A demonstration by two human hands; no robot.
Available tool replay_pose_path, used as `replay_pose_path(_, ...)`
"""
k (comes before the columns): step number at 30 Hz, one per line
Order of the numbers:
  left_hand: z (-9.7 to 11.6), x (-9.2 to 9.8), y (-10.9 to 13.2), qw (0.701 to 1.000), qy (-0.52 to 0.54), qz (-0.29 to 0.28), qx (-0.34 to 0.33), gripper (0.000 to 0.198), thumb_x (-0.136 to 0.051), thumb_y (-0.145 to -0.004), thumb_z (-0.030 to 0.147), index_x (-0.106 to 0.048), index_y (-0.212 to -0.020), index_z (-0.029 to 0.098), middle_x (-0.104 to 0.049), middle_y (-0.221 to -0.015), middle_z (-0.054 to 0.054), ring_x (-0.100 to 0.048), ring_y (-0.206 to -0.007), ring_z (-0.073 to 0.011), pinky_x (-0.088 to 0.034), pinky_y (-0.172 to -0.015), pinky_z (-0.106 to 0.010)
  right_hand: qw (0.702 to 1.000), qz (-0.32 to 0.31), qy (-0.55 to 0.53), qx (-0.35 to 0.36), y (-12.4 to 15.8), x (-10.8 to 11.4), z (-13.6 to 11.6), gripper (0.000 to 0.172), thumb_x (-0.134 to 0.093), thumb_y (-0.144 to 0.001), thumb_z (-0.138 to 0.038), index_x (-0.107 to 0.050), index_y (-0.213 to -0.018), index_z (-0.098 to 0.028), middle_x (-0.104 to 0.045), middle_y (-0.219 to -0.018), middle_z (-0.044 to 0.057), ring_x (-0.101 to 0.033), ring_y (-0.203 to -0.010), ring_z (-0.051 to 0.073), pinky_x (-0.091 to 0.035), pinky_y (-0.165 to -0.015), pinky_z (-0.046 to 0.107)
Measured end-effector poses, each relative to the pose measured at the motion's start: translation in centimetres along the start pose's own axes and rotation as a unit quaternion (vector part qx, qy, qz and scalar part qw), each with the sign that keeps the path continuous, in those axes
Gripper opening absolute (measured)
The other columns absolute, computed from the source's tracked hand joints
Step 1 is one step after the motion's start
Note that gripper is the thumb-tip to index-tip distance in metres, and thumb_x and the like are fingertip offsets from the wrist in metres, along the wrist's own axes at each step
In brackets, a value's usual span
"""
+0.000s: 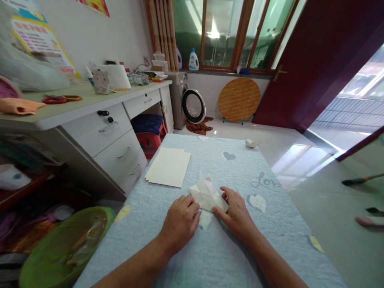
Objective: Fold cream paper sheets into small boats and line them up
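Note:
A small creased square of folded paper (207,193) lies on the light blue tablecloth (234,256) in front of me. My left hand (183,216) has its fingers curled and pressed together at the paper's near left corner. At the right corner, my right hand (235,208) rests with thumb and fingers spread apart, the thumb touching the paper's edge. Beyond my left hand sits a stack of cream paper sheets (169,168). A small folded paper piece (251,143) stands at the table's far right corner.
A white desk (99,132) with drawers runs along the left, with scissors (57,99) on top. Under it is a red stool (150,140). A green basin (60,256) stands at the lower left. Farther off are an open washing machine (178,96) and a round wooden tabletop (239,99).

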State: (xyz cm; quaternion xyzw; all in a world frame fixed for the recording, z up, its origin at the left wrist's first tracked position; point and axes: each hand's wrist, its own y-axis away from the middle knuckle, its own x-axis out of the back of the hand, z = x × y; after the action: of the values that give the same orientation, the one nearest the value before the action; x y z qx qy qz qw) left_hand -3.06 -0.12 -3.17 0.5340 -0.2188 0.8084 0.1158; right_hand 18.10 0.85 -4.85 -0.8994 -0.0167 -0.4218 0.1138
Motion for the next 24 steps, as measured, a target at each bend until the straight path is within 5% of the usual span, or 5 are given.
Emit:
replay_pose_path(2, -0.4, -0.1, -0.3, 0.998, 0.028, 0.045, 0.04, 0.007, -0.063, -0.085, 0.02, -0.061, -0.091, 0.019, -0.06, -0.097, -0.006, -0.055, -0.093, -0.0254, -0.047, -0.084, -0.04, 1.0, -0.008, -0.001, -0.011, 0.0, -0.4, -0.2, 0.057, -0.065, -0.075, -0.026, -0.049, -0.129, -0.014, -0.063, -0.097, 0.009, -0.057, -0.093, 0.026, -0.042, -0.089, 0.042)
replay_pose_path(7, -1.5, -1.2, -0.8, 0.979, 0.073, 0.133, 0.139, 0.059, -0.076, -0.073, 0.027, -0.046, -0.124, 0.016, -0.059, -0.116, -0.011, -0.052, -0.108, -0.0313, -0.041, -0.095, -0.05, 0.999, -0.03, -0.019, -0.035, 0.0, -0.4, -0.5, 0.056, -0.059, -0.075, -0.022, -0.048, -0.13, -0.014, -0.06, -0.082, 0.003, -0.056, -0.078, 0.022, -0.041, -0.077, 0.036)
replay_pose_path(12, -1.4, -1.8, -1.4, 0.954, 0.239, 0.091, 0.159, 0.087, -0.071, -0.074, 0.02, -0.022, -0.145, 0.02, -0.065, -0.105, -0.006, -0.059, -0.103, -0.0273, -0.038, -0.101, -0.051, 0.991, -0.032, -0.112, -0.073, 0.1, -0.3, -0.8, 0.053, -0.053, -0.08, -0.024, -0.042, -0.131, -0.015, -0.05, -0.067, -0.006, -0.05, -0.061, 0.016, -0.037, -0.062, 0.029)
replay_pose_path(19, -0.3, -0.9, -1.7, 0.827, 0.541, 0.06, 0.141, 0.091, -0.06, -0.081, 0.018, -0.003, -0.152, 0.025, -0.062, -0.121, -0.009, -0.065, -0.099, -0.0187, -0.048, -0.092, -0.036, 0.945, -0.065, -0.303, -0.102, 0.1, -0.3, -1.0, 0.051, -0.056, -0.08, -0.029, -0.038, -0.127, -0.019, -0.043, -0.06, -0.011, -0.045, -0.051, 0.012, -0.035, -0.053, 0.024)
replay_pose_path(24, -0.6, -0.6, -1.6, 0.787, 0.598, -0.001, 0.15, 0.087, -0.061, -0.086, 0.025, -0.004, -0.151, 0.023, -0.066, -0.115, -0.009, -0.066, -0.089, -0.0184, -0.051, -0.079, -0.031, 0.975, 0.015, -0.218, -0.034, 0.1, 0.7, -1.0, 0.044, -0.058, -0.079, -0.032, -0.051, -0.121, -0.019, -0.063, -0.102, 0.007, -0.058, -0.088, 0.02, -0.045, -0.078, 0.034)
